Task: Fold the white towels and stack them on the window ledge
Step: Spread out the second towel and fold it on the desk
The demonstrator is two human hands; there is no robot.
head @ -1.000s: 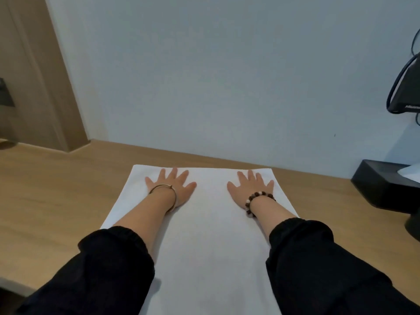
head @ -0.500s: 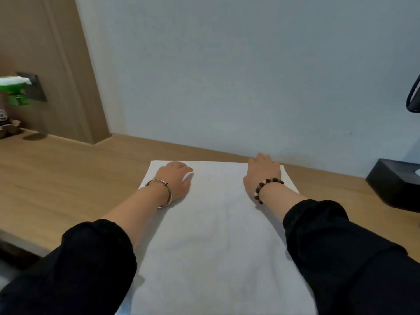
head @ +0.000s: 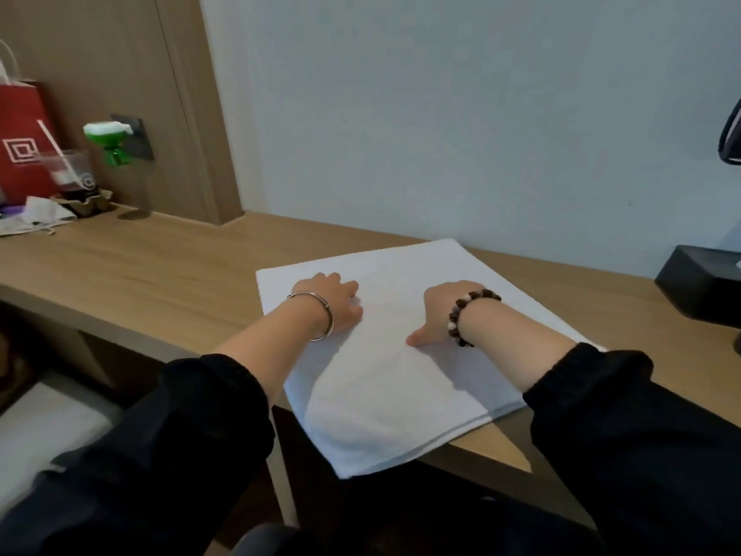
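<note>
Left hand (head: 335, 305) and right hand (head: 443, 311) are both down on the white towel (head: 401, 379), centre frame, knuckles up. The fingers are tucked behind the backs of the hands, so I can't tell if you're pinching cloth or just pressing. Only the right thumb (head: 417, 339) shows, flat on the cloth and pointing lower left. Metal bangle (head: 318, 321) on the left wrist, bead bracelet (head: 465, 315) on the right, black sleeves (head: 200, 415) ending mid-forearm.

The towel lies on the wooden desk (head: 160, 274), skewed to the desk edge, with its near corner hanging over the front lip at lower centre. Layered edges show along its lower-right side, so it looks doubled at least once.

My read: mid-fold, next fold pending.
- Get the overhang back onto the desk first, or its weight will likely drag the fold crooked.
- Take both far corners together, with the same layers in each hand.
- Bring them over in one move and match the edges before pressing.
- Smooth from the crease outward.
- Watch the bangle doesn't catch the cloth.

Around it: the desk runs off to the left edge, with a pale wall (head: 441, 114) behind and a wood panel (head: 120, 74) upper left. The clutter at upper left is a red paper bag (head: 24, 154), a plastic cup (head: 72, 170), a green-and-white plug-in thing (head: 108, 136) at a socket, and crumpled paper (head: 40, 218). There's a black box (head: 701, 282) at the right edge, well apart from the towel.

No window ledge or other towels in frame, so I can't place the stack from here.
</note>
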